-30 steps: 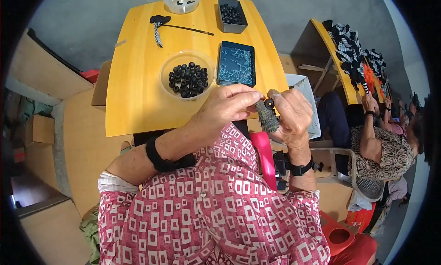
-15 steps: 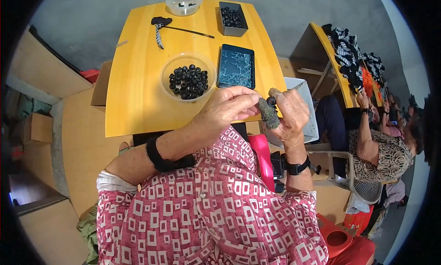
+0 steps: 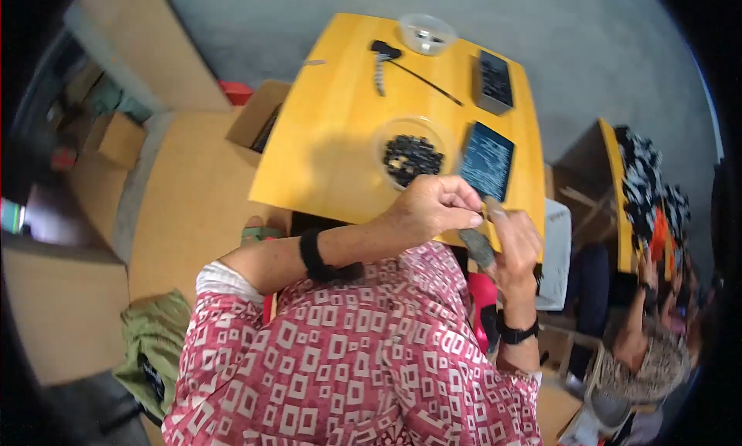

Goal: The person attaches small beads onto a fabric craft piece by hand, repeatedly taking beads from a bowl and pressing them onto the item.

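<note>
My left hand (image 3: 439, 208) is closed in a pinch beside my right fingertips. What it pinches is too small and blurred to make out. My right hand (image 3: 516, 241) is closed on a dark grey-green, rough-textured piece (image 3: 478, 249), which hangs below the meeting fingertips. Just past the hands, a clear round bowl (image 3: 380, 146) holds many black ring-like beads (image 3: 413, 158). To its right lies a dark tray (image 3: 487, 168) with small pale bits scattered in it. Motion blur softens the fingers.
Further back on the yellow table (image 3: 332, 98) lie a thin black stick (image 3: 429, 83) with a dark head and striped strip, a clear tub (image 3: 427, 35) and a grey bin (image 3: 495, 83). A white bin (image 3: 555, 253) stands right; another person (image 3: 641, 361) works beyond it.
The view has swung, so the table sits further right and lower. The black bead seen at my right fingers no longer shows. Both hands stay together around the textured piece.
</note>
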Motion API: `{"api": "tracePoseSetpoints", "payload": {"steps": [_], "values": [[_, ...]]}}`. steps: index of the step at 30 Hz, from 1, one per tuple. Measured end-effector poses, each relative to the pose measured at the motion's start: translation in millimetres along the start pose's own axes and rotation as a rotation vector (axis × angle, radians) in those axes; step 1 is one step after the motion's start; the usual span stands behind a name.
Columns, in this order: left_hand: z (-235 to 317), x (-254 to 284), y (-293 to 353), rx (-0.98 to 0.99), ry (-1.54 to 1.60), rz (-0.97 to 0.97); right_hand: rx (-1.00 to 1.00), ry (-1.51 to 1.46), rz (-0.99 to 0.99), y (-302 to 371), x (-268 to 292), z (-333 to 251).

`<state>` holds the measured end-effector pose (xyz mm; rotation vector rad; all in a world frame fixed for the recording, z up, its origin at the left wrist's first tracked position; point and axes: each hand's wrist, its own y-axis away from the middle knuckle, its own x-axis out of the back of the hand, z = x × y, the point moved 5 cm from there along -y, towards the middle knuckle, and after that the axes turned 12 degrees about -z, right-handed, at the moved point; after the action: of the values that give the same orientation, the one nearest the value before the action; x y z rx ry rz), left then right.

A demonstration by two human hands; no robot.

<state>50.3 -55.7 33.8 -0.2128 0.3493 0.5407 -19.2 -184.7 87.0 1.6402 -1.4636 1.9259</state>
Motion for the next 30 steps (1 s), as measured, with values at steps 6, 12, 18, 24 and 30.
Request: {"api": "tracePoseSetpoints", "payload": {"steps": [6, 12, 18, 24, 30], "values": [[68.4, 51.4, 53.8, -0.261, -0.188, 0.315, -0.039, 0.006, -0.01, 7.8, -8.6, 4.9], [171.6, 110.0, 137.1, -0.671, -0.586, 0.882, -0.082, 0.018, -0.12, 2.9, -22.4, -0.2], [113.6, 305.0, 182.4, -0.299, -0.863, 1.361, -0.058, -0.012, -0.164, 1.0, -29.6, -2.0], [58.1, 293.3, 185.6, -0.079, -0.266, 1.125, -0.119, -0.024, -0.199, 5.1, -23.2, 5.8], [83.2, 209.5, 143.3, -0.169, -0.359, 0.914, -0.131, -0.058, -0.16, 2.3, -31.1, 7.3]]}}
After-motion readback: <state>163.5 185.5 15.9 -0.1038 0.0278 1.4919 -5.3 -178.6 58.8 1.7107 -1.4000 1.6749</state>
